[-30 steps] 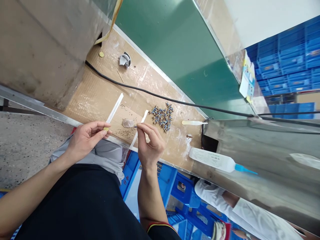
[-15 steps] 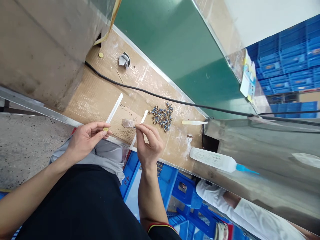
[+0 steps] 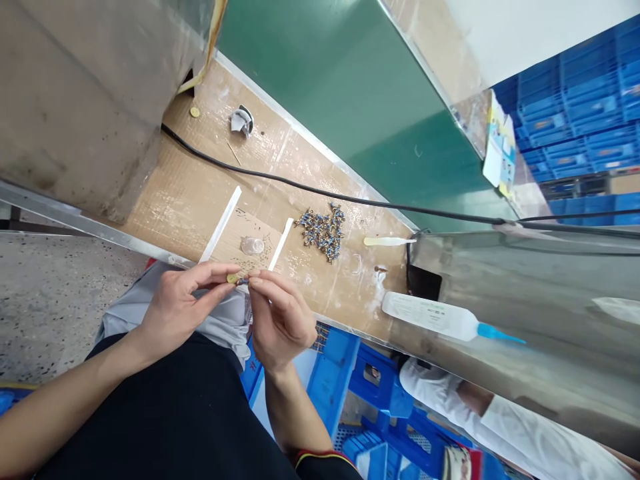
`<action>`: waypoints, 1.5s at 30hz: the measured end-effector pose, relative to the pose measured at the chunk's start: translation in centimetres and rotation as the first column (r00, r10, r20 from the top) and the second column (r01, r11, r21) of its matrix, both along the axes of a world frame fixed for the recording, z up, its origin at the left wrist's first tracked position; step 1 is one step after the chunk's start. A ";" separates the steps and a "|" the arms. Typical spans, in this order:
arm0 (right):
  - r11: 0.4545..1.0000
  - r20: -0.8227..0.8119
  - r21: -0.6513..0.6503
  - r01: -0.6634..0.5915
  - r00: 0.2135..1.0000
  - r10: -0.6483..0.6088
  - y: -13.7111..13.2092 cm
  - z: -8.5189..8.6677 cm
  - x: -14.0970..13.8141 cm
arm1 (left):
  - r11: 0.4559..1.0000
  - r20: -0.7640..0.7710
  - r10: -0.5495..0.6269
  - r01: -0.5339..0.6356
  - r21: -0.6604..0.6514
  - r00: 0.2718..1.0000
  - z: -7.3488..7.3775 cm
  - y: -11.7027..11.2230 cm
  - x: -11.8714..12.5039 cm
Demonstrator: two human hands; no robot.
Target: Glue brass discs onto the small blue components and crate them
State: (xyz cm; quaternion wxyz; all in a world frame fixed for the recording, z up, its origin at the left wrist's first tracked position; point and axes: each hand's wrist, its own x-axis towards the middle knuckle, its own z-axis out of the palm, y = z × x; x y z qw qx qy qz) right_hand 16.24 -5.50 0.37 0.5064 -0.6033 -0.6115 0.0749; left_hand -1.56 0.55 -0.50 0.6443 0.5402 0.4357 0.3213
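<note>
My left hand pinches a small round yellow disc between thumb and fingers. Right beside it, my right hand is closed on a tiny blue-and-metal part, whose end meets the disc or comes very close to it. Most of that part is hidden by my fingertips. Beyond the hands, a small clear plastic cup sits on the cardboard mat among scattered tiny dark pieces. To its right lies a pile of blue-and-brass parts.
A black cable crosses the bench. At the right lie a white bottle with a blue nozzle and a pale tweezer-like tool. Another yellow disc lies at the back left. Blue crates stand below the edge, near another person's white-clad leg.
My right hand has moved from beside the cup toward me and to the left, bringing the tiny part up to the disc. My left hand has shifted slightly right and nearer.
</note>
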 end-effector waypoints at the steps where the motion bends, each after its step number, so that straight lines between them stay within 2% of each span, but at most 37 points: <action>1: 1.000 0.005 0.005 -0.008 1.000 0.008 0.0 -0.1 0.0 | 0.999 -0.012 0.002 -0.002 0.036 1.000 0.1 -0.1 0.0; 6: 1.000 0.028 0.002 -0.007 1.000 0.007 -0.2 -0.1 0.1 | 0.985 -0.049 0.007 0.002 0.172 0.999 0.5 -0.3 0.1; 20: 1.000 0.042 0.001 -0.021 0.999 0.021 -0.3 0.4 -0.1 | 0.933 -0.134 0.022 0.028 0.359 0.991 0.6 -0.8 0.2; 26: 0.999 0.067 0.031 -0.033 0.997 0.031 -0.3 0.5 -0.1 | 0.833 -0.185 0.063 0.050 0.550 0.981 0.8 -0.9 0.3; 30: 0.999 0.090 0.027 -0.020 0.996 0.017 -0.5 0.6 -0.1 | 0.772 -0.227 0.082 0.082 0.631 0.971 1.1 -1.0 0.2; 37: 0.997 0.146 0.076 -0.026 0.989 0.014 -0.7 0.5 -0.2 | 0.699 -0.266 0.112 0.114 0.706 0.957 1.6 -1.2 0.2; 41: 0.992 0.171 0.122 -0.020 0.985 -0.001 -0.8 0.2 -0.3 | 0.628 -0.248 0.151 0.101 0.771 0.957 1.8 -1.3 0.3; 45: 0.985 0.159 0.165 -0.056 0.987 0.030 -0.8 -0.1 -0.3 | 0.612 -0.255 0.149 0.113 0.783 0.955 2.1 -1.4 0.3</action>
